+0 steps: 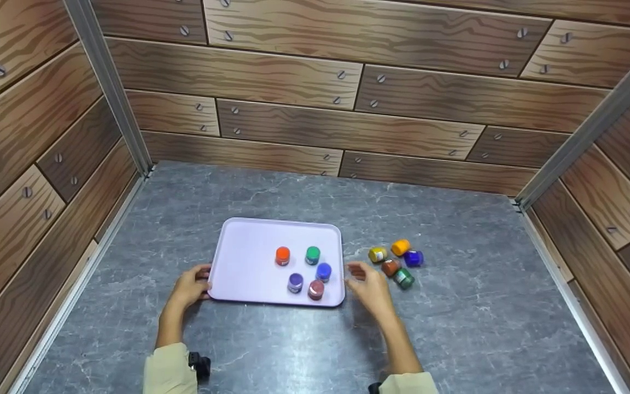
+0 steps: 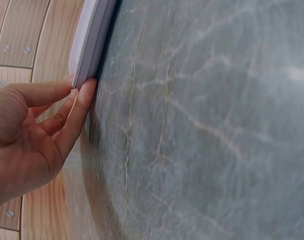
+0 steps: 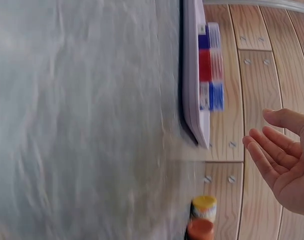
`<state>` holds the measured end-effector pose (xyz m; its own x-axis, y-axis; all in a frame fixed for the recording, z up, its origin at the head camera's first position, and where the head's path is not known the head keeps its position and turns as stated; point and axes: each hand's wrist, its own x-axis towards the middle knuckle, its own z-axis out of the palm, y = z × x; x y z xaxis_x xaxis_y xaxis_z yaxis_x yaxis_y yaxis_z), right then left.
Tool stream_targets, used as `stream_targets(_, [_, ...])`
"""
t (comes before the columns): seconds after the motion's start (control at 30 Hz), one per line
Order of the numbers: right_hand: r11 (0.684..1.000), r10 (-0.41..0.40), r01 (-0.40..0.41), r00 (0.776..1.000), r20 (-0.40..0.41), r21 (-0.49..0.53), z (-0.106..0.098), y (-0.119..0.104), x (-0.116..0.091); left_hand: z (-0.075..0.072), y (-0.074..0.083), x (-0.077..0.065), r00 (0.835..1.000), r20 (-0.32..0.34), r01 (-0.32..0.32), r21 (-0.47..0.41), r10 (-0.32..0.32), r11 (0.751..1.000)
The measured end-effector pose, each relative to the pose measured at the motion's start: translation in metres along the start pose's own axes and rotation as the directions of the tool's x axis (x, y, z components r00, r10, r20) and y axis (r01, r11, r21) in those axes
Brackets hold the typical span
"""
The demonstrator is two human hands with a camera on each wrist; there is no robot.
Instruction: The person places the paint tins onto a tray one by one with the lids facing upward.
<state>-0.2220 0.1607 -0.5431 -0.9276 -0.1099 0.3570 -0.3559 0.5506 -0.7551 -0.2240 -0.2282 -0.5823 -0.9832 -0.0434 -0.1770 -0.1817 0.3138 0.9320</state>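
Note:
A pale lilac tray lies on the grey table with several small paint jars on it. Standing upright there are an orange-red jar, a green jar, a blue jar, a purple jar and a dull red jar. My left hand pinches the tray's left rim, the thumb on the rim and a finger beneath. Beside the right rim, my right hand holds nothing; the right wrist view shows its loosely bent fingers apart from the tray.
Right of the tray, a cluster of more jars sits near my right hand: yellow, orange, dark blue, brown-orange and dark green. Some lie tipped over. Wood-patterned walls enclose the table's back and sides.

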Motion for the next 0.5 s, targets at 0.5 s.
stream_targets(0.5, [0.990, 0.118, -0.125, 0.986, -0.115, -0.058, -0.056, 0.035, 0.003, 0.001, 0.001, -0.001, 1.000, -0.008, 0.017, -0.011, -0.017, 1.000])
